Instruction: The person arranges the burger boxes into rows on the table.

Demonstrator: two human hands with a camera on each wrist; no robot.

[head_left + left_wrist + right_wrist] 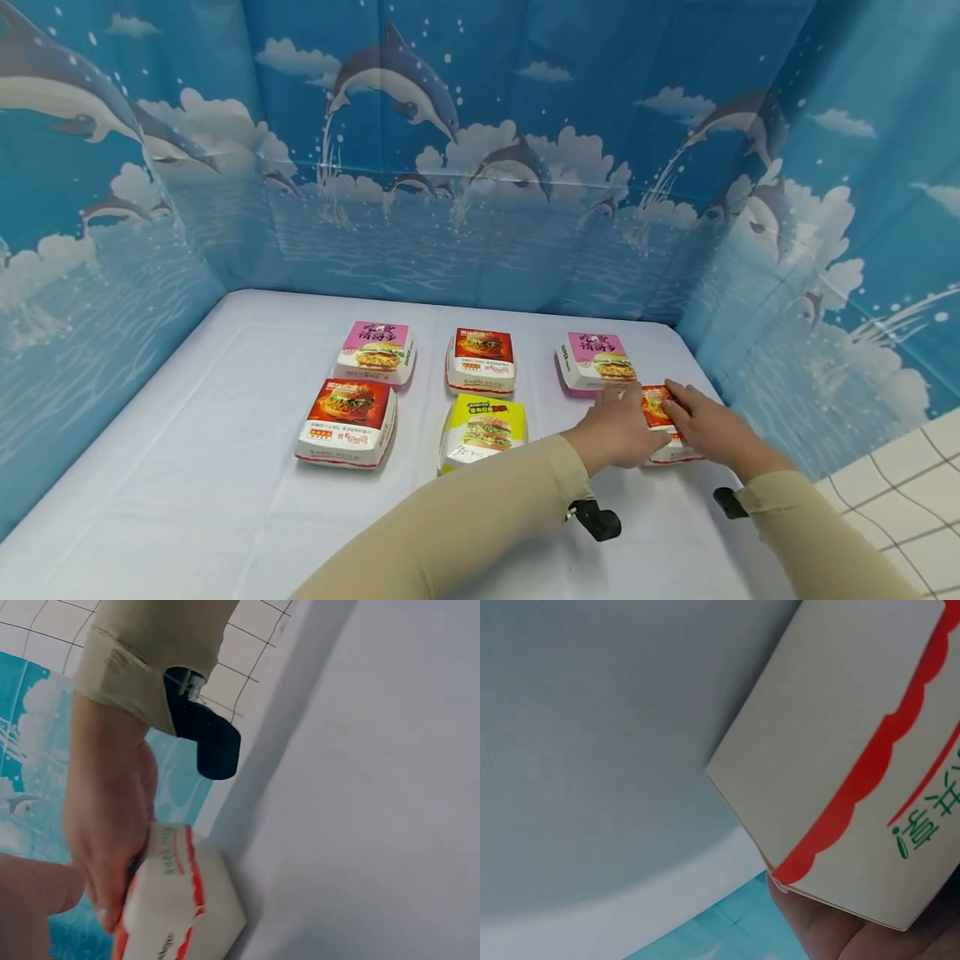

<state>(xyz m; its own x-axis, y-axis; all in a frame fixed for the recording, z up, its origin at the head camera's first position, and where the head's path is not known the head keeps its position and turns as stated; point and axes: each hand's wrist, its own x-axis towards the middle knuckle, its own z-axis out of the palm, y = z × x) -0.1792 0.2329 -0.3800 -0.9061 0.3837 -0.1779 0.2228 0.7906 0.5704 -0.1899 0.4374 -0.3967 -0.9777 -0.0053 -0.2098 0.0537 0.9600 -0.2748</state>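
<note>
At the right of the table, a red-and-white burger box (656,404) sits between both hands, partly covered by them. My left hand (617,427) holds its left side, thumb toward the front. From the right, my right hand (716,429) grips it, fingers over the top edge. In the left wrist view the right hand (112,817) lies along the box (176,900), and part of the left hand (34,900) shows at the lower left. Fingers (817,922) touch the edge of the box (840,757) in the right wrist view.
Behind the left hand stands a pink burger box (597,358). Further left are another pink box (377,350), a red box (482,358), a nearer red box (349,421) and a yellow box (483,429). A dolphin-print curtain (465,250) borders the white table (187,467).
</note>
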